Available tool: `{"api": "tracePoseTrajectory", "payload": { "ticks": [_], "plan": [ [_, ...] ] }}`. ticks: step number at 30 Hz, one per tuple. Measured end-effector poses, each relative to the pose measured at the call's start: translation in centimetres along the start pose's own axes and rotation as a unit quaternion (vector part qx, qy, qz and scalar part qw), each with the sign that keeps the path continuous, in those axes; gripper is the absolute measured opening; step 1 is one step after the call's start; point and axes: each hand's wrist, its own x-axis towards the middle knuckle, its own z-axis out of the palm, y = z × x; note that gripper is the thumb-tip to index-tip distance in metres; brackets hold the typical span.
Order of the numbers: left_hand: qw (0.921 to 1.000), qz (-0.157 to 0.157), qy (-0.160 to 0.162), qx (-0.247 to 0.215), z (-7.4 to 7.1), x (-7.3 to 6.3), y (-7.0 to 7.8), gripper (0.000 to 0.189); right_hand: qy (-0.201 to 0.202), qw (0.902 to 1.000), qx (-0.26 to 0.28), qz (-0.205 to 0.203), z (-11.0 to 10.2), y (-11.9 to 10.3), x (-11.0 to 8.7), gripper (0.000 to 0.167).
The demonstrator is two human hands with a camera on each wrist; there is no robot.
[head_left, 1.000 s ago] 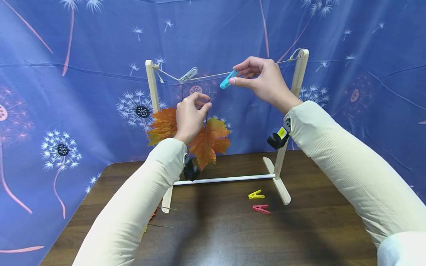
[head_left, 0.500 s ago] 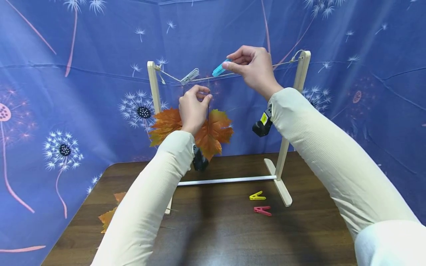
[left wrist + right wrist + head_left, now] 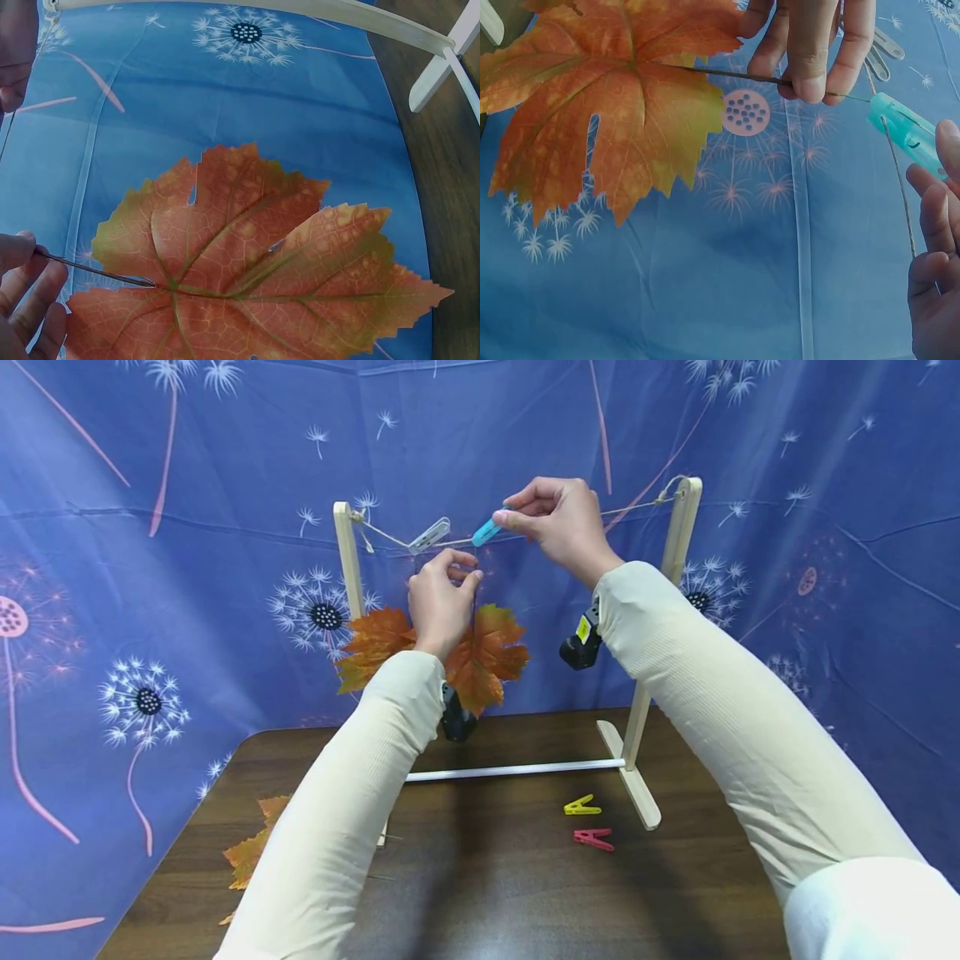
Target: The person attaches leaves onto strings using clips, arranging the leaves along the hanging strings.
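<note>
My left hand (image 3: 441, 602) pinches the thin dark stem of an orange maple-shaped leaf (image 3: 486, 656), which hangs below the fingers. In the right wrist view the stem's tip reaches the nose of a turquoise clothespin (image 3: 909, 135). My right hand (image 3: 558, 522) pinches that clothespin by its handle end, with its nose at the string (image 3: 452, 542). A white clothespin (image 3: 430, 536) sits on the string to the left, and another orange leaf (image 3: 375, 643) hangs under it, partly behind my left hand.
A wooden frame (image 3: 678, 531) holds the string between two posts, with a white rod (image 3: 517, 769) low across it. On the table (image 3: 465, 877) lie a yellow clothespin (image 3: 582, 806), a red clothespin (image 3: 593, 838) and leaves (image 3: 251, 852) partly under my left sleeve.
My right hand has moved left with the turquoise clothespin, bringing its nose to the string above the stem. My left hand has risen slightly with the leaf.
</note>
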Motion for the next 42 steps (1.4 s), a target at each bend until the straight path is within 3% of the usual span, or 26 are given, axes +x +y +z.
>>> {"api": "tracePoseTrajectory", "payload": {
  "ticks": [7,30,42],
  "plan": [
    [1.0,-0.005,0.008,0.001,-0.1,0.1,0.1,0.017,-0.006,0.9999,-0.012,0.001,0.4,-0.1,-0.1,0.035],
    [0.9998,-0.012,-0.016,0.004,-0.7,-0.3,0.1,0.02,-0.071,0.9967,-0.02,0.034,-0.3,-0.6,-0.8,0.051],
    [0.9998,0.0,-0.015,-0.011,-1.1,-0.8,0.0,0.02,-0.041,0.9978,-0.044,0.029,-1.3,-0.8,-1.6,0.047]
  ]
}}
